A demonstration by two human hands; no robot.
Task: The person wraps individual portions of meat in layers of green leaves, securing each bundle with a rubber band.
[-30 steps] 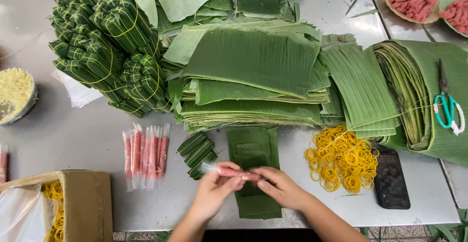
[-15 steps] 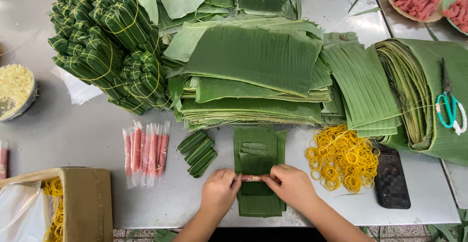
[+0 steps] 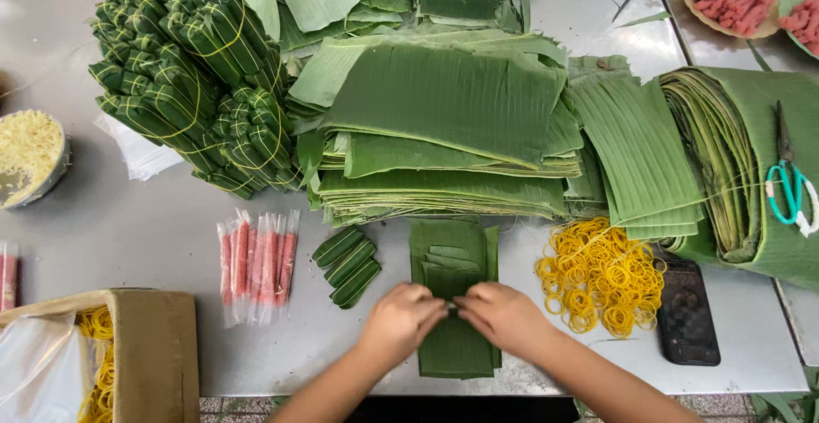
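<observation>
Head view shows your left hand (image 3: pixel 401 319) and right hand (image 3: pixel 503 316) with fingertips pinched together on the banana-leaf strip stack (image 3: pixel 454 257) at the table's (image 3: pixel 153 235) near edge; squeeze unevenly and the leaf may split or unroll.

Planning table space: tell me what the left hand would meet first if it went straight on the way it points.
Left hand points right, fingertips already against the right hand over the stacked green banana-leaf strip; so the right hand comes first, though whether they actually touch is unclear.
</observation>
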